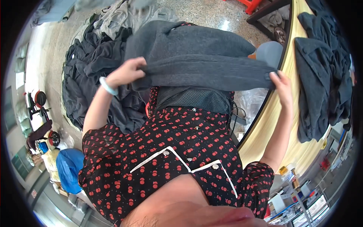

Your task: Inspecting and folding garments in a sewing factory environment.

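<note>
A dark grey knit garment (pixel 196 41) lies across my lap, with a long sleeve-like part stretched sideways between my hands. My left hand (pixel 128 70) grips its left end, fingers closed on the cloth; a pale bangle circles that wrist. At the other end, near the table edge, my right hand (pixel 280 84) pinches the cloth between thumb and fingers. Slight blur softens both hands. Beneath the garment, a black mesh piece (pixel 193 99) shows at my waist.
A heap of dark garments (pixel 94 72) spreads on the left, with lighter grey ones (pixel 121 17) behind. On the right, a pale wooden table (pixel 261 140) carries more dark garments (pixel 317 83). A blue bag (pixel 70 170) and a red stool (pixel 249 4) stand farther off.
</note>
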Tool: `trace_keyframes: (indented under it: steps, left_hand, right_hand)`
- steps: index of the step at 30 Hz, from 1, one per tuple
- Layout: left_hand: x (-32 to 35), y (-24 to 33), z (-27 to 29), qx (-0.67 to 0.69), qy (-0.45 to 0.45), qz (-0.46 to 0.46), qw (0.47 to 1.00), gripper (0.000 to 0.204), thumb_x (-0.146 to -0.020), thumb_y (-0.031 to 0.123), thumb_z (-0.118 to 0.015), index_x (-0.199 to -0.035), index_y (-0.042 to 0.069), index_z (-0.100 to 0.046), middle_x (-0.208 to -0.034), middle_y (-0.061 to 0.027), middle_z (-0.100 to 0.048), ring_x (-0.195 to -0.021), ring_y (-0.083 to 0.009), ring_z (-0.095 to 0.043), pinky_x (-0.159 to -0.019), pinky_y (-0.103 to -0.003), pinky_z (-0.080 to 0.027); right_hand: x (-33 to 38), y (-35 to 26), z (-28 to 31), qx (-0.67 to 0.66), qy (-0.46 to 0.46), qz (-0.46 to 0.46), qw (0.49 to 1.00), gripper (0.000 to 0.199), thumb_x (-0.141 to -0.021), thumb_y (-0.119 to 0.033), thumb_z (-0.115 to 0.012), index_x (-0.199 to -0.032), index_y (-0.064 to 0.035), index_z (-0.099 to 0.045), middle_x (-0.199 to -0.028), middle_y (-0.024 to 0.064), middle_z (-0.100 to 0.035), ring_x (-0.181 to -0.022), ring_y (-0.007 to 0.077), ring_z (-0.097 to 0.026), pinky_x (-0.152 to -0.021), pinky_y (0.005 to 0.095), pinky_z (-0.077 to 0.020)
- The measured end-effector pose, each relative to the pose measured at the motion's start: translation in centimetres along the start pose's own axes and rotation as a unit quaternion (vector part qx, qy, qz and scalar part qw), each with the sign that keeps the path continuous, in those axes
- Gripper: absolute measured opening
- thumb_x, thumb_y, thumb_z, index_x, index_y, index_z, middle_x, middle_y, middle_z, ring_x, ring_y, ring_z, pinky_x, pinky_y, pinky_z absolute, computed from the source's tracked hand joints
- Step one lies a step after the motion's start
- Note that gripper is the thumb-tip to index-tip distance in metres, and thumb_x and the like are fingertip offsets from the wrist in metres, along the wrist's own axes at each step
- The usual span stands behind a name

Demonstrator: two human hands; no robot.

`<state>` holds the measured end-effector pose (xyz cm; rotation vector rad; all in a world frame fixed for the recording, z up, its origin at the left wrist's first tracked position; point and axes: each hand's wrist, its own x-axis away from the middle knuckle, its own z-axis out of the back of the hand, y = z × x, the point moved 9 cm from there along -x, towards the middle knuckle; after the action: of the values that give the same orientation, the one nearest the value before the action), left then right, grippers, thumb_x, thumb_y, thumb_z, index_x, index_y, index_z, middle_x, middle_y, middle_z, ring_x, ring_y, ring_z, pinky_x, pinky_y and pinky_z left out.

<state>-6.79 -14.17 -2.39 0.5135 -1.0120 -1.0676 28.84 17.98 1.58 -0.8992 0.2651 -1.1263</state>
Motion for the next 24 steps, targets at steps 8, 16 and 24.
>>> trace_keyframes:
  steps: [8, 16, 24]
  left_hand:
    - [-3.9, 3.9, -3.1, -0.078, -0.136, -0.014, 0.988, 0.043, -0.072, 0.03, -0.069, -0.094, -0.002, -0.05, -0.076, -0.0104, -0.054, -0.075, -0.0147, -0.051, -0.068, -0.03, -0.042]
    - [-14.5, 12.9, -7.4, -0.097, -0.03, -0.108, 0.989, 0.035, -0.084, 0.031, -0.053, -0.097, 0.0, -0.058, -0.087, -0.0147, -0.062, -0.085, -0.0216, -0.059, -0.075, -0.03, -0.045]
    - [-18.4, 15.0, -11.2, -0.051, -0.07, -0.062, 0.994, 0.05, -0.069, 0.044, -0.064, -0.088, -0.002, -0.061, -0.083, -0.0198, -0.061, -0.081, -0.0305, -0.059, -0.075, -0.036, -0.045]
  right_hand:
    - [2.5, -7.3, -3.2, 0.28, 0.062, 0.168, 0.943, 0.024, -0.078, -0.016, -0.061, -0.093, 0.0009, -0.055, -0.093, 0.0164, -0.059, -0.087, 0.0295, -0.058, -0.073, 0.035, -0.0455]
    - [4.0, -9.5, -11.6, 0.161, -0.091, 0.355, 0.916, 0.032, -0.073, -0.016, -0.062, -0.101, -0.0028, -0.053, -0.095, 0.0137, -0.057, -0.094, 0.029, -0.053, -0.084, 0.0369, -0.0406]
    - [5.5, -8.4, -11.6, 0.119, -0.065, 0.289, 0.948, 0.023, -0.07, -0.012, -0.067, -0.08, -0.0032, -0.049, -0.073, 0.0093, -0.057, -0.073, 0.0272, -0.055, -0.069, 0.036, -0.0434]
